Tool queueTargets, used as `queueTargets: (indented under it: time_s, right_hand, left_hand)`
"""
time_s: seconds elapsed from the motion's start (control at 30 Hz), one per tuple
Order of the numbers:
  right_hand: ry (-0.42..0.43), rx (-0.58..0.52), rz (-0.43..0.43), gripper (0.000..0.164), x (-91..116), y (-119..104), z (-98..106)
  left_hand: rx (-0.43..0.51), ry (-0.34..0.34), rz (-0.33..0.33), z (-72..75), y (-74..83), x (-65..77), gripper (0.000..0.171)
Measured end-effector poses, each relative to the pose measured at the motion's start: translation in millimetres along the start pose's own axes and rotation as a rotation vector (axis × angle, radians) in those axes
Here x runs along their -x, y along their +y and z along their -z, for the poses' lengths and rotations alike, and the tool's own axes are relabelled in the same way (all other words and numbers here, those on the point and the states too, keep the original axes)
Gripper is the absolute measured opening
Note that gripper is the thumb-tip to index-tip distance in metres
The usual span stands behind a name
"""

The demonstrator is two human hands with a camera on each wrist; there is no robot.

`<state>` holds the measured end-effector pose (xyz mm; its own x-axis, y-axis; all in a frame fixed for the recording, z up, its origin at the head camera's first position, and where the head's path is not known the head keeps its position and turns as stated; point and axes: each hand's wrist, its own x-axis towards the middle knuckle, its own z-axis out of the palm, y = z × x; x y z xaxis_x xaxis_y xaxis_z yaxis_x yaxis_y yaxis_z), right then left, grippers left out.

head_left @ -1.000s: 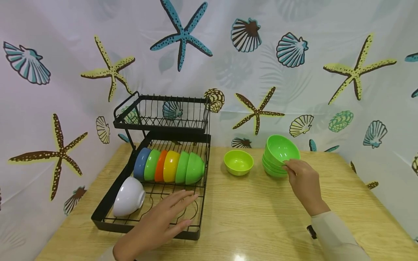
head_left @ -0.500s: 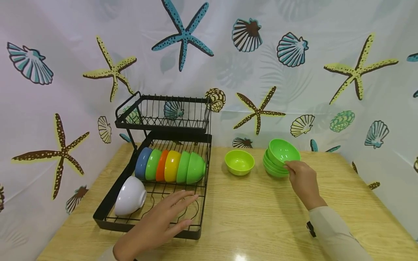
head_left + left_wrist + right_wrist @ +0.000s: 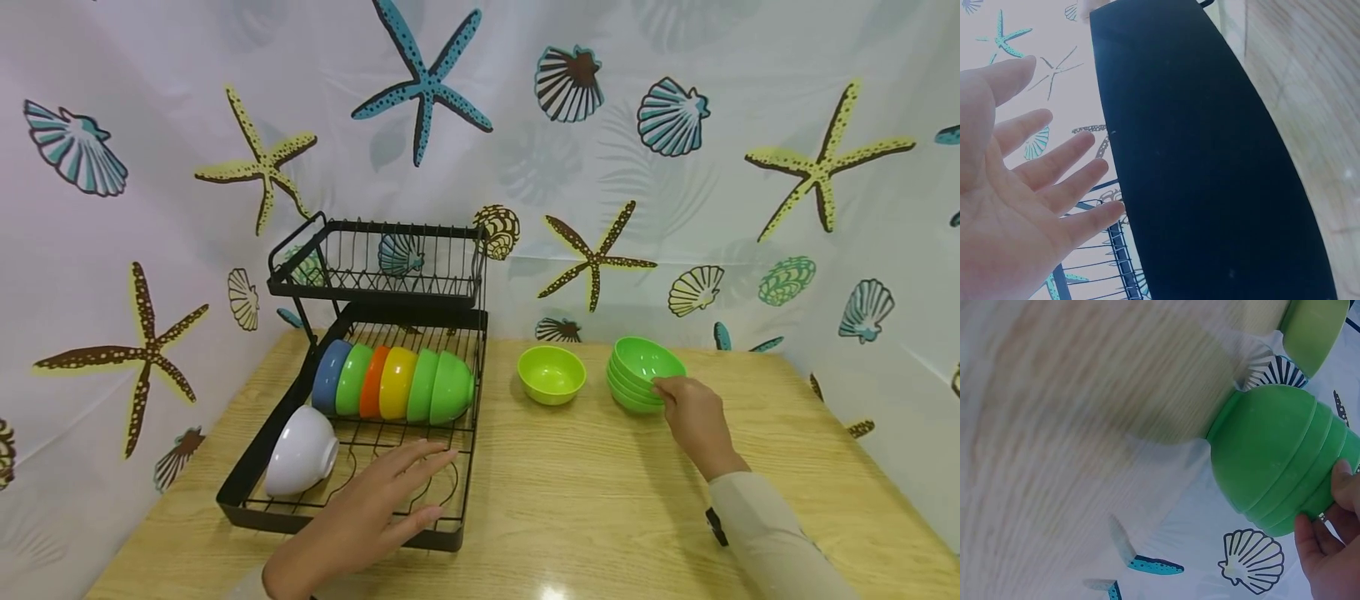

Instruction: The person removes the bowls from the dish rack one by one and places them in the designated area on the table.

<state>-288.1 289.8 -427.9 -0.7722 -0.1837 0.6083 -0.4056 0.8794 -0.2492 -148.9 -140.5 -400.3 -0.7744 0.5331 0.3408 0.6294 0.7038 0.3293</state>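
Note:
My right hand (image 3: pixel 696 423) pinches the near rim of the top green bowl (image 3: pixel 647 360), which sits nested in a stack of green bowls (image 3: pixel 1266 453) on the table. In the right wrist view the thumb and fingers are at the stack's upper end. My left hand (image 3: pixel 367 508) hovers over the front of the black dish rack (image 3: pixel 247 521), fingers spread and holding nothing. The left wrist view shows its palm (image 3: pixel 1016 231) beside the rack's dark side wall (image 3: pixel 1204 156).
Blue, green, orange and yellow bowls (image 3: pixel 396 383) stand on edge along the rack's lower tier. A white bowl (image 3: pixel 298 454) leans at its front left. The wire upper tier (image 3: pixel 375 267) rises behind. A lime bowl (image 3: pixel 551 375) stands between rack and stack.
The top green bowl has come down with my right hand, from tilted above the stack to nested in it. My left hand stays nearly still.

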Motion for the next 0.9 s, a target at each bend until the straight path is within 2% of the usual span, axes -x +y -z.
queueTargets:
  time_s: [0.5,0.73,0.9]
  right_hand:
    - [-0.055,0.025,0.002,0.017,0.0,3.7,-1.4]
    - [-0.109,0.031,0.006,0.018,0.6,2.1,1.5]
    - [-0.142,0.021,-0.013,0.025,5.5,-1.3,3.5]
  left_hand:
    - [0.002,-0.036,0.045,0.5,-0.1,1.1,0.061]
    - [0.012,-0.042,0.041,0.0,-0.7,2.5,0.06]
    - [0.008,-0.027,0.032,-1.0,-1.7,3.3,0.058]
